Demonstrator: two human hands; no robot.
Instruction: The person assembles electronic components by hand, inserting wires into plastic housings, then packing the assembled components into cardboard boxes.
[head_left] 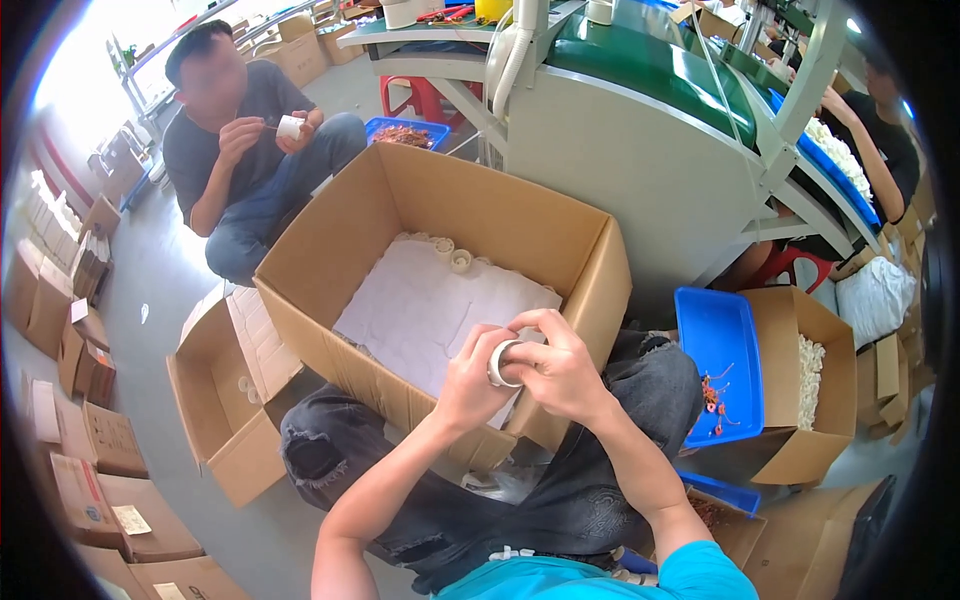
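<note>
Both my hands meet above the near right corner of a large open cardboard box (500, 205). My left hand (468, 378) is wrapped round a white, round, cup-like plastic part (494, 368), its opening turned to the right. My right hand (562, 368) grips the same part, with thumb and fingers at its rim and partly in the opening. Whether those fingers pinch anything small inside is hidden. Below, in the box, a white sheet (420, 300) covers most of the contents. Similar white round parts (460, 261) show along the sheet's far edge.
A blue tray (718, 330) with red-orange wired pieces stands right, beside a carton (835, 380) of white parts. A smaller open carton (235, 420) sits left. Across the box, a seated person (240, 130) handles a white part. A green-topped conveyor (640, 70) stands behind.
</note>
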